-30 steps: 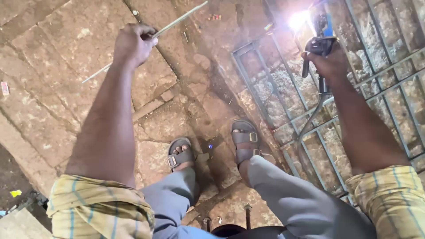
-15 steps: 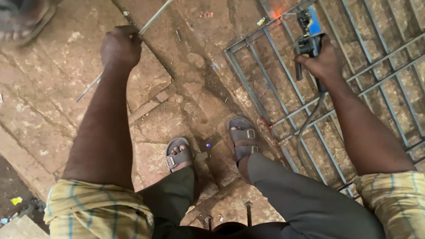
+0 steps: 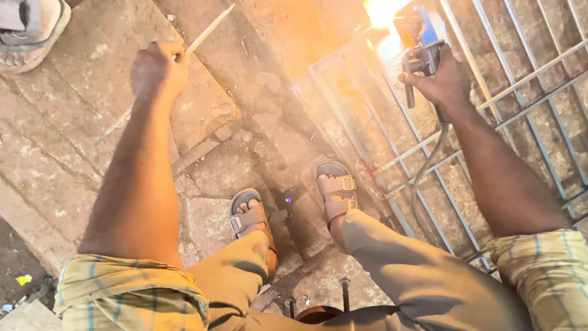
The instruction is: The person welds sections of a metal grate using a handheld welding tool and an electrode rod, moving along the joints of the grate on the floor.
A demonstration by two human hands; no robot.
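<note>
Seated welding in progress, viewed from above. The right hand [image 3: 442, 78] has its grip closed around the handle of a welding electrode holder [image 3: 422, 60]; its cable [image 3: 429, 178] loops down toward the right knee. The holder's tip sits at the near left corner of a metal grille [image 3: 490, 122] that lies flat on the stone floor [image 3: 73, 141]. A bright orange arc flare [image 3: 383, 11] burns at that corner, at the top edge of the view, and washes the adjacent bars in glare, so the joint itself cannot be read. The left hand [image 3: 159, 68] is fisted shut on a thin welding rod [image 3: 205, 30], held out over the floor well apart from the grille and slanting from upper right to lower left. Both sandalled feet [image 3: 334, 190] rest on the floor between the arms. Another person's sandalled foot [image 3: 30, 27] shows at the top left corner. Judgement: the step in hand is running a weld at the grille's corner joint; the next move calls for holding the tip steady on the seam and keeping the spare rod clear of the arc. Against the frame half a second earlier: the flare is far larger and brighter, the holder sits at much the same corner, and the left fist with its rod holds much the same pose.
</note>
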